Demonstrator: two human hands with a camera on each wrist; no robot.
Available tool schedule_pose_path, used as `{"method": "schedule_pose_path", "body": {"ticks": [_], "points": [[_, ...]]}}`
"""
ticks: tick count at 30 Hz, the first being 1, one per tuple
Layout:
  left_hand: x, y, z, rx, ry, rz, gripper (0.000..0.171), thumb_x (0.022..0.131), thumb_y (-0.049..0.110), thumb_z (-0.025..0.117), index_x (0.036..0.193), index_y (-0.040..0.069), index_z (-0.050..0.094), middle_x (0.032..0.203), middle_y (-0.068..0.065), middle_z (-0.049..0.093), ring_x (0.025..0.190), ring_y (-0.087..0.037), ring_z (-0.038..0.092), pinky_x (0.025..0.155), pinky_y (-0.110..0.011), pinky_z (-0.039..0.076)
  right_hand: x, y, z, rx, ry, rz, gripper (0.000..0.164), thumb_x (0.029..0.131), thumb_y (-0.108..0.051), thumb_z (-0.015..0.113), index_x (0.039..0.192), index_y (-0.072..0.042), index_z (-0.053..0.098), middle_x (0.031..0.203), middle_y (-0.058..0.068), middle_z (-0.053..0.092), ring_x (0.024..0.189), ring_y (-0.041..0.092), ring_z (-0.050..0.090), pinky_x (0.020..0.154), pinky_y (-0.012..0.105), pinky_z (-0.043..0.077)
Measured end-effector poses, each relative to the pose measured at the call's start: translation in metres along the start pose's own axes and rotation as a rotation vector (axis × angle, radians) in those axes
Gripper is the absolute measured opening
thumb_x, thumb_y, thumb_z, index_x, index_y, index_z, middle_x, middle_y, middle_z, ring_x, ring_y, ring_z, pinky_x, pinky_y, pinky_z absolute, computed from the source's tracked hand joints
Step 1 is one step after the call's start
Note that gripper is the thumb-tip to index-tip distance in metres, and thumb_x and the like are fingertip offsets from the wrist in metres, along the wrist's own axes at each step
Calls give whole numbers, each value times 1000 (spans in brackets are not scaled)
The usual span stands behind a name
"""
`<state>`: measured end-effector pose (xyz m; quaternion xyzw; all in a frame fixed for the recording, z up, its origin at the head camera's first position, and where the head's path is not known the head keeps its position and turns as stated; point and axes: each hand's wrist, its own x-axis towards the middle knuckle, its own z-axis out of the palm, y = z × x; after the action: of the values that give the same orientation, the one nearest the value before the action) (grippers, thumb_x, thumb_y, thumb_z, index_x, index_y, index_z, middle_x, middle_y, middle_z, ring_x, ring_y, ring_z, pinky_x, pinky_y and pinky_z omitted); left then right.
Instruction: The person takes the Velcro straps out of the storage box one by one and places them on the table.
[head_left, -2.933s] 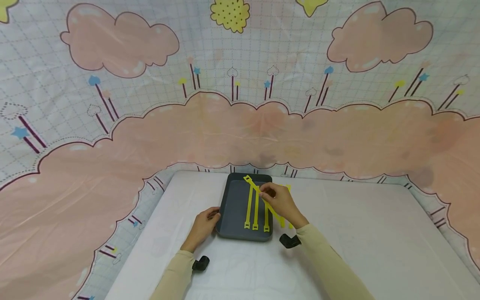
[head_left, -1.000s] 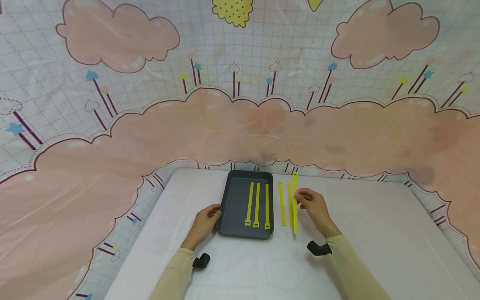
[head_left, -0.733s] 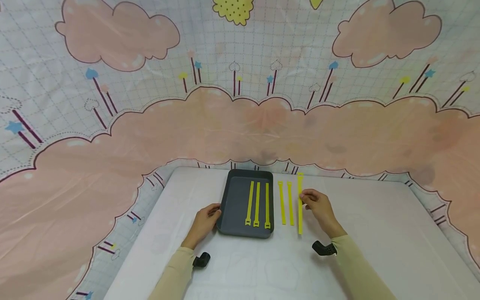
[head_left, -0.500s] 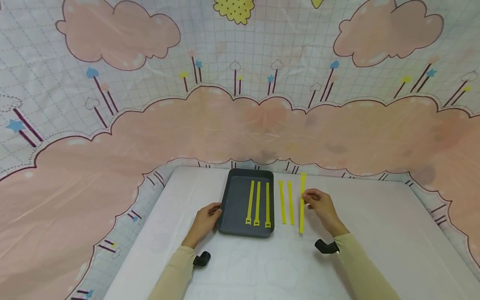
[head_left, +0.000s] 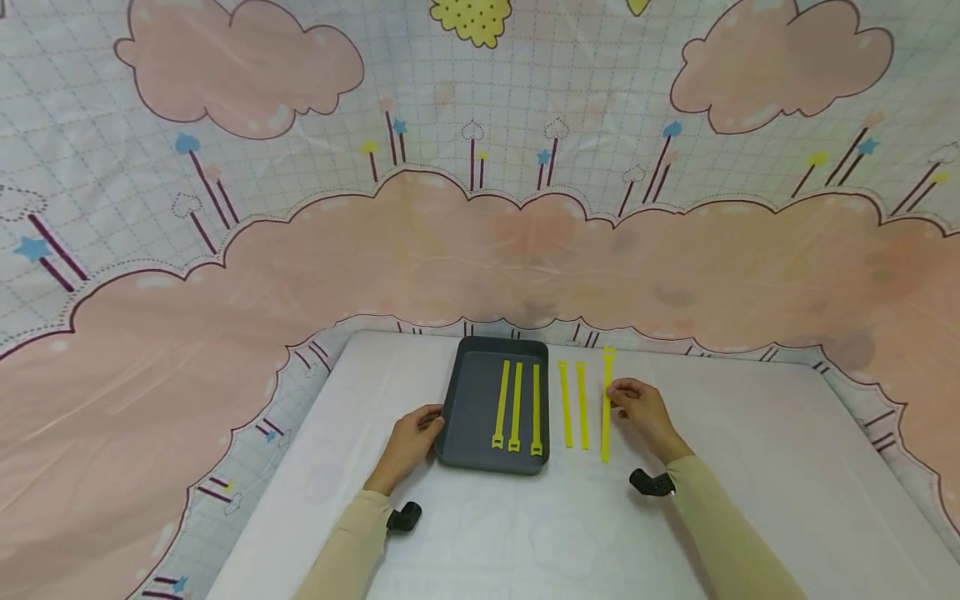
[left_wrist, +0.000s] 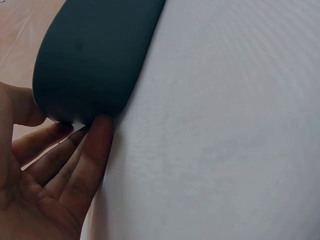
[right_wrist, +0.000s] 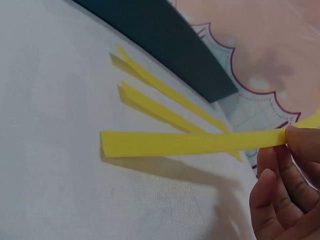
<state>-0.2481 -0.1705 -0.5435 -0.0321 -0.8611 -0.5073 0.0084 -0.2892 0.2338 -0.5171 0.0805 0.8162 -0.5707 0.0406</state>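
In the head view a dark grey tray (head_left: 472,417) carries three flat yellow hook-and-loop cable ties (head_left: 516,408) side by side, slotted heads toward the person. My left hand (head_left: 407,440) grips the tray's left edge; the left wrist view has thumb and fingertips against the tray's outer wall (left_wrist: 90,65). To the right of the tray, my right hand (head_left: 641,412) pinches another yellow cable tie (head_left: 606,429) by its upper part, head pointing away. In the right wrist view the held cable tie (right_wrist: 190,143) hangs just over the table, its shadow beneath, its head end partly covered by fingers.
Two more yellow cable ties (head_left: 574,408) lie parallel on the white table (head_left: 487,533), between the tray and the right hand. Behind the table hangs a patterned cloth (head_left: 525,258). Each wrist wears a small black camera (head_left: 405,517).
My right hand has carried its cable tie from over the tray to the right, past the two on the table, turned it upright in view and lowered it slightly. Left hand stays put.
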Motion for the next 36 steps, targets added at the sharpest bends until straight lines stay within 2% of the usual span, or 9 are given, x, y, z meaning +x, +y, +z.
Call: {"method": "schedule_pose_path", "body": {"ticks": [8,16,23,30,36], "points": [[-2,2,0,1,4,1,34,98,18,60,129,6,63,122,-15,69,113,-29,66,94,-43,53,11,4,0,-16,2,29,31,100,-23,58,120,0,59,103,5,64,86,10,58,70,21,51],[-3,5,-1,-8,-6,0,34,98,19,59,130,6,62,122,-15,69,113,-30,66,95,-44,52,19,9,2,-74,6,93,27,99,-22,57,118,-4,62,91,0,59,76,14,52,61,23,44],[-3,3,-2,2,-2,-1,35,99,19,59,131,7,62,123,-15,68,114,-30,66,93,-42,54,25,10,5,-75,3,137,27,99,-23,58,118,-4,63,86,2,60,69,13,54,57,23,43],[-3,4,-3,-3,-11,-2,35,99,20,58,132,7,61,124,-15,68,115,-30,65,89,-40,54,26,10,5,-120,10,142,31,97,-25,60,120,-3,63,84,3,62,68,13,54,57,24,44],[-4,4,-3,-1,-10,-2,35,99,20,58,131,6,61,124,-15,68,116,-31,65,92,-42,53,26,14,6,-128,24,143,30,97,-24,61,118,-3,63,79,1,63,66,12,54,56,24,45]]}}
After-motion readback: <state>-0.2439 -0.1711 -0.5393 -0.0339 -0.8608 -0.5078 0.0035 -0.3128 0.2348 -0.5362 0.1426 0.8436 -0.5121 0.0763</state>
